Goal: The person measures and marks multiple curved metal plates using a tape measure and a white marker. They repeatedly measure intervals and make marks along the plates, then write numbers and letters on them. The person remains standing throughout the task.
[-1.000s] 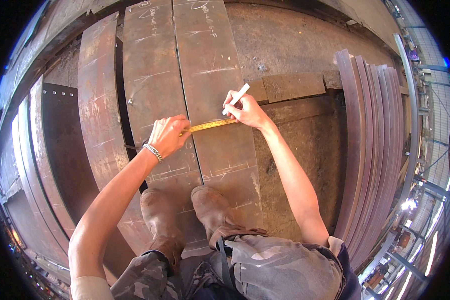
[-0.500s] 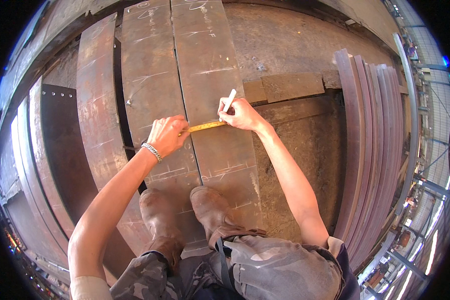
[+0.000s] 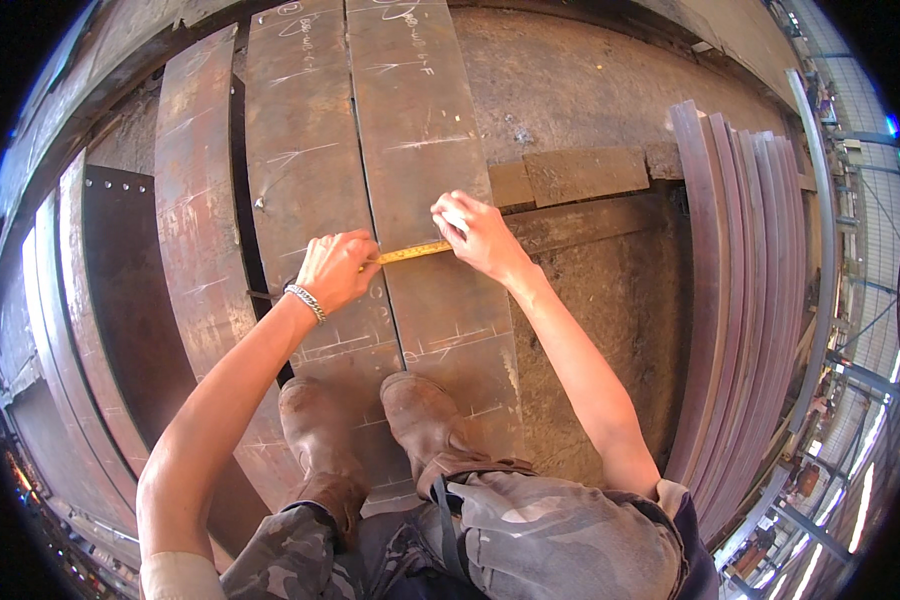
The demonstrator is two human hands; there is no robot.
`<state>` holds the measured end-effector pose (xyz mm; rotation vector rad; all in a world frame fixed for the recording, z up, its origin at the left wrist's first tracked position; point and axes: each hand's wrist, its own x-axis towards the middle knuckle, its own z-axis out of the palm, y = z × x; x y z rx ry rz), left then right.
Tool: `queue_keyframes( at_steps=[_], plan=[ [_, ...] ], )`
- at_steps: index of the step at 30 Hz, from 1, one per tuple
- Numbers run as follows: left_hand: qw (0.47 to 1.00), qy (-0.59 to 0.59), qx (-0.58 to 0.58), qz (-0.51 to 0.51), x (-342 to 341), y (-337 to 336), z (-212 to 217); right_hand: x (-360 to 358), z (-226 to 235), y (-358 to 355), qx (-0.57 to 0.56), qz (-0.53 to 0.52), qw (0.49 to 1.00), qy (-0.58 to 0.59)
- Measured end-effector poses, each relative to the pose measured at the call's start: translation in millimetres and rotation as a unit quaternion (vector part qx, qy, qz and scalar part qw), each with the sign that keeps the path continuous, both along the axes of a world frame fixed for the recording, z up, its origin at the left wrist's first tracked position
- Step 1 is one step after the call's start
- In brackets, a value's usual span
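Stretched across the brown steel plate [image 3: 425, 140] is a yellow tape measure [image 3: 410, 252]. My left hand [image 3: 337, 268], a chain bracelet at its wrist, is closed on the tape's left part near the gap between two plates. Over the tape's right end is my right hand [image 3: 478, 238], its fingers closed around a white chalk stick [image 3: 457, 220]. Most of the chalk is hidden by the fingers. White marked lines and writing run over this plate and the neighbouring steel plate [image 3: 300, 190].
My brown boots [image 3: 417, 405] stand on the plates. To the right, several long steel strips [image 3: 740, 300] stand on edge, and a wooden block [image 3: 585, 177] lies beyond my right hand. A dark gap runs beside the left plate [image 3: 195, 180].
My right hand has tilted, and the chalk, upright before, now lies lower within the fingers. My left hand and the tape stay in place.
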<state>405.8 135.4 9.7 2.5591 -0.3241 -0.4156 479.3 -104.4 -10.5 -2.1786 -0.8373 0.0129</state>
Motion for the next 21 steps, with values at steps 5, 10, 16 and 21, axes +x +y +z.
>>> queue_keyframes(
  at_steps=[5,10,16,21],
  plan=[
    [1.000,-0.002,0.025,-0.012,0,2,-1,9,11,-2,0.064,-0.069,0.986,0.138],
    [1.000,-0.005,0.014,-0.016,0,2,-2,7,28,-6,0.084,-0.096,0.976,0.178],
    [0.999,-0.036,-0.015,-0.017,2,14,7,16,38,-3,0.201,-0.130,0.945,0.221],
    [0.999,-0.035,-0.006,-0.007,-10,79,33,17,51,3,0.279,-0.110,0.921,0.247]
  ],
)
